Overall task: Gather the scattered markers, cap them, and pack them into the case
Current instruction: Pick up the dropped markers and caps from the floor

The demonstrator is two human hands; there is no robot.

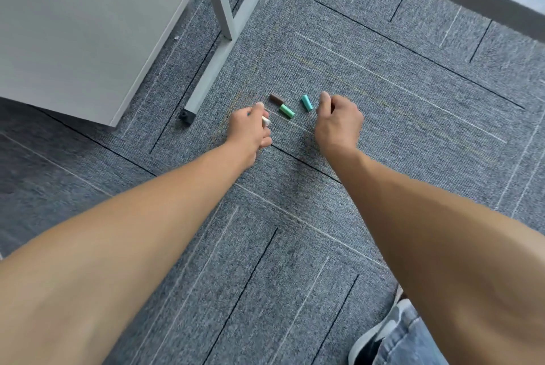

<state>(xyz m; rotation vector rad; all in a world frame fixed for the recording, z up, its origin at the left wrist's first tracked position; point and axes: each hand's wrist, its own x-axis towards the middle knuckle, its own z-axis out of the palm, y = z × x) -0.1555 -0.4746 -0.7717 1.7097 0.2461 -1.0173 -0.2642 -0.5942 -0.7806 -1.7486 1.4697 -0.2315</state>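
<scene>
The left hand (249, 128), just left of the frame's centre, has its fingers curled round a small white piece (266, 120), seemingly a marker end, of which only the tip shows past the knuckles; a sliver of teal peeks out at the hand's upper edge. The right hand (339, 122), right of centre, is curled with thumb raised; whether it grips anything cannot be told, since its palm faces away.

Between the two hands, three caps lie on the grey carpet (295, 246): a brown cap (276, 99) uppermost, a light green cap (286, 111) just below and touching or nearly touching it, and a teal cap (306, 102) close beside the right thumb. The left hand sits just beside the green cap, apart from it.

In the upper left stands a white cabinet (82, 34), with a white metal table frame (224, 40) slanting down beside it. At the lower right edge, a dark shoe (374, 338) and a denim trouser leg (410, 341) show.
</scene>
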